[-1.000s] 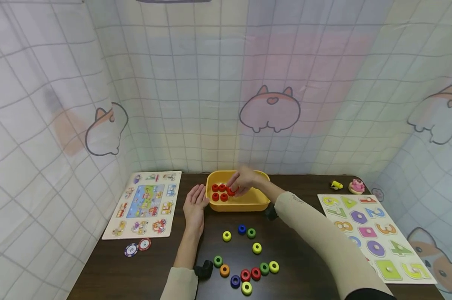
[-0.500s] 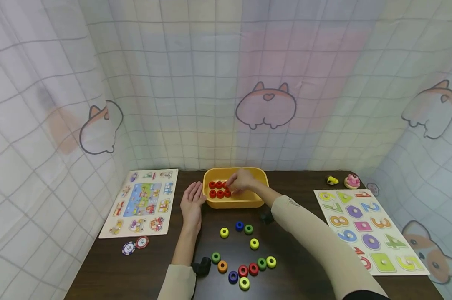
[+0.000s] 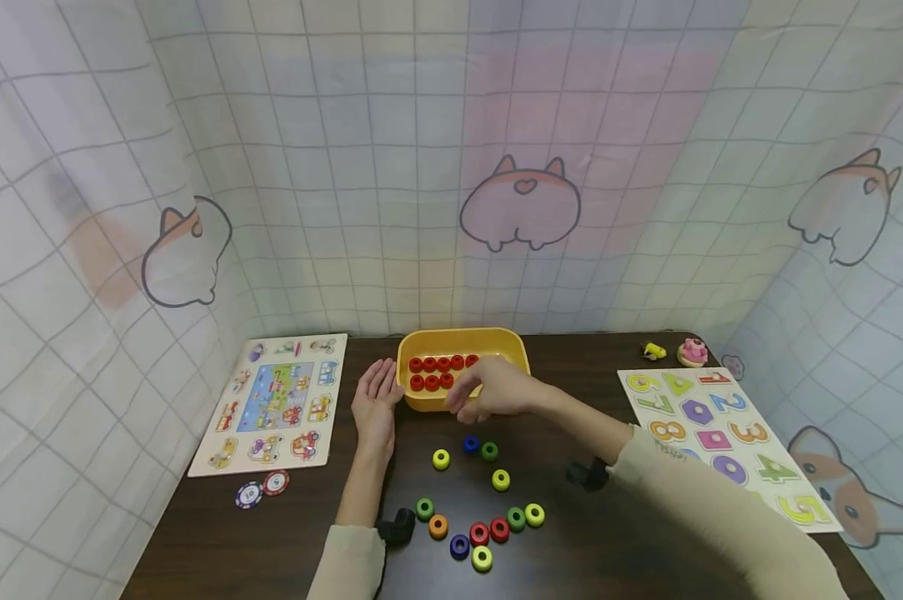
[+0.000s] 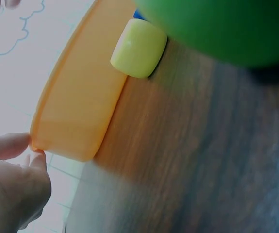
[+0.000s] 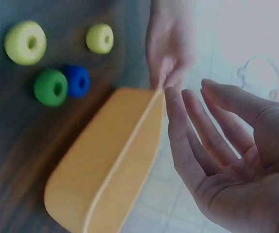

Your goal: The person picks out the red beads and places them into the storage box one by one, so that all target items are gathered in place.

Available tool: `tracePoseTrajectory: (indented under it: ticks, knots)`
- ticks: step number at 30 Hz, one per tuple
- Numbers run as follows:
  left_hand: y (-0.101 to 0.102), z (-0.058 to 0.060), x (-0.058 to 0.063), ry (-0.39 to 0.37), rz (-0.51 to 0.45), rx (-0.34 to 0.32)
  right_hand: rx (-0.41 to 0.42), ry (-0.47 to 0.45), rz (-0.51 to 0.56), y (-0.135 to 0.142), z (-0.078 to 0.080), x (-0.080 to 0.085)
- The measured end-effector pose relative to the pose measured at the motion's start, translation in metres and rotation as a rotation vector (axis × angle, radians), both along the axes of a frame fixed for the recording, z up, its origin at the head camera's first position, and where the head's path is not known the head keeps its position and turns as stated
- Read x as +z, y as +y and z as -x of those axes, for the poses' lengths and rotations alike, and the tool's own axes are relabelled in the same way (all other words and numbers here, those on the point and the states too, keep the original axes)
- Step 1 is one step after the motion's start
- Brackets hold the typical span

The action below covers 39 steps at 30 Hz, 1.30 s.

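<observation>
A yellow tray (image 3: 464,336) stands at the back of the dark table with red beads (image 3: 431,382) in two rows inside. My left hand (image 3: 377,412) is at the tray's left end; in the left wrist view its thumb and a finger (image 4: 14,145) pinch the rim at the corner. My right hand (image 3: 496,387) hovers over the tray's front rim, fingers loosely bent, covering part of the tray. Nothing lies between its thumb and fingers in the right wrist view. In front of the tray lie a blue bead (image 3: 470,444), a green bead (image 3: 489,452) and a yellow bead (image 3: 441,459).
More loose beads in red, green, yellow, orange and blue lie nearer me, including an orange bead (image 3: 438,527). A picture puzzle board (image 3: 203,457) and two poker chips (image 3: 249,495) sit left. A number puzzle board (image 3: 804,467) and small toys (image 3: 693,352) are right.
My right hand has come out from inside the tray toward me, over the front rim, showing more red beads in the rows. The left hand keeps its place at the tray's left end.
</observation>
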State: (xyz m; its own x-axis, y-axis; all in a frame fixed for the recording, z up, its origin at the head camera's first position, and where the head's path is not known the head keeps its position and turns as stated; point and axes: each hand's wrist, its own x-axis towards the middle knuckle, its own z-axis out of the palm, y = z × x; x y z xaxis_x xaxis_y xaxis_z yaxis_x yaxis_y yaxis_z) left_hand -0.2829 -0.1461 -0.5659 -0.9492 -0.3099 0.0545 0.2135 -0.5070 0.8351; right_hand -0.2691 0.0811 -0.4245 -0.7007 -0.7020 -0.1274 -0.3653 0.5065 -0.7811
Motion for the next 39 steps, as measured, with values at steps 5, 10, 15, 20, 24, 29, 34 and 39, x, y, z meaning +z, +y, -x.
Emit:
tracePoseTrajectory:
  ticks: [5, 10, 15, 20, 24, 29, 34, 39]
  knots:
    - [-0.001, 0.000, 0.001, 0.010, -0.020, -0.011, 0.086, -0.036, -0.046, 0.003, -0.027, -0.015]
    - [-0.002, -0.003, 0.006, 0.000, -0.035, -0.042, 0.172, -0.023, -0.114, 0.006, -0.049, -0.038]
    - [-0.003, -0.006, 0.012, -0.008, -0.036, -0.060, 0.209, -0.066, -0.135, 0.008, -0.064, -0.059]
    - [-0.003, -0.008, 0.014, -0.014, -0.043, -0.065, 0.188, -0.180, -0.127, 0.009, -0.071, -0.073]
    - [-0.003, -0.008, 0.015, -0.025, -0.042, -0.064, 0.170, -0.238, -0.127, 0.010, -0.073, -0.078]
    - [-0.003, -0.008, 0.013, 0.001, -0.040, -0.055, 0.185, -0.307, -0.100, 0.008, -0.075, -0.080]
    - [-0.001, -0.005, 0.006, 0.032, -0.032, -0.029, 0.214, -0.355, -0.080, 0.006, -0.077, -0.081]
    - [0.000, -0.003, 0.001, 0.031, -0.006, -0.006, 0.206, -0.353, -0.064, 0.005, -0.074, -0.075]
